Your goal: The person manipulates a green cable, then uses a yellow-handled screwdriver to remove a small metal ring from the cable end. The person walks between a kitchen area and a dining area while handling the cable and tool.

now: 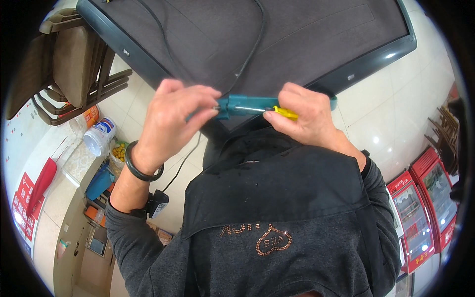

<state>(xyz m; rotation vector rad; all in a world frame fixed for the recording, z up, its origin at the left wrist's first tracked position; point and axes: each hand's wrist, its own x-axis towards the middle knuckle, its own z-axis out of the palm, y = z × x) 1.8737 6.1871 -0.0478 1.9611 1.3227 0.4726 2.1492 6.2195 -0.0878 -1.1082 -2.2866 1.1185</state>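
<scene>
A long teal plastic piece (242,100) lies crosswise between my hands, over the near corner of the dark table. My right hand (309,114) is closed round a screwdriver (285,113) with a yellow handle; its thin metal shaft points left along the teal piece. The far right end of that piece shows behind my right knuckles. My left hand (175,116) pinches at the left end of the teal piece, by the screwdriver's tip. Its fingers are slightly blurred, and they hide what exactly lies between them.
A black cord (256,47) runs over the dark table top (316,29). Stacked brown chairs (79,64) stand at the left, near a white bucket (99,134) and a bag of small yellow fruit (118,151). Red glass-door coolers (410,213) stand at the right.
</scene>
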